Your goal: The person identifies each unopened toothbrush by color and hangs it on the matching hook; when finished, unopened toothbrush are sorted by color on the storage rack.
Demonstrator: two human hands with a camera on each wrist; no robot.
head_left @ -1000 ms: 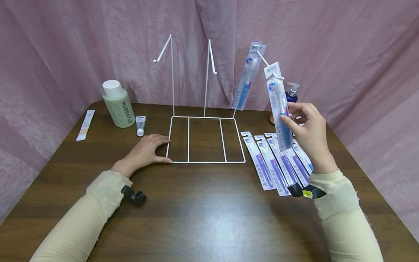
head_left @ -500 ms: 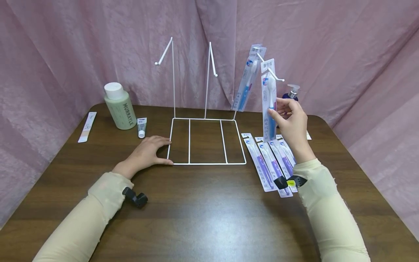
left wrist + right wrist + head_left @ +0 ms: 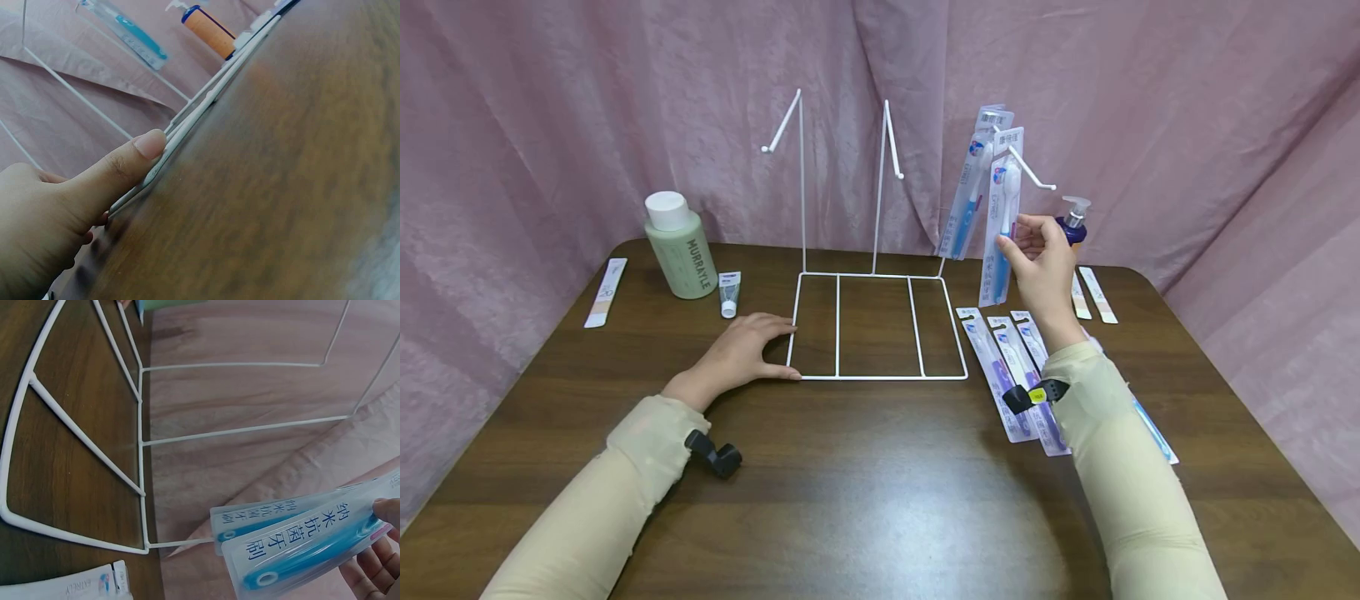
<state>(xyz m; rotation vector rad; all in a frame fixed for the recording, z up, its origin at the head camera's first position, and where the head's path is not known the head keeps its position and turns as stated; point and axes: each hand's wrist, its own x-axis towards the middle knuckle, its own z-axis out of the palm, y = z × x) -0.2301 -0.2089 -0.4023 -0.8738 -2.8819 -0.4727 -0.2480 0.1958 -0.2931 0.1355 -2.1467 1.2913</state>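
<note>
Our right hand [image 3: 1041, 267], pinching the blue plastic-packed toothbrush [image 3: 1002, 218], could tip the white wire rack [image 3: 874, 275] if our spread left hand [image 3: 741, 350] lifts.

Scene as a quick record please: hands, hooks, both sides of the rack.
left hand: touching near-left corner of white wire rack
right hand: holding blue toothbrush pack, its card on the right hook
behind held pack: at least one more hanging pack
left hook: bare
middle hook: bare
right of rack: purple toothbrush packs
left of rack: green bottle, small tube
</note>
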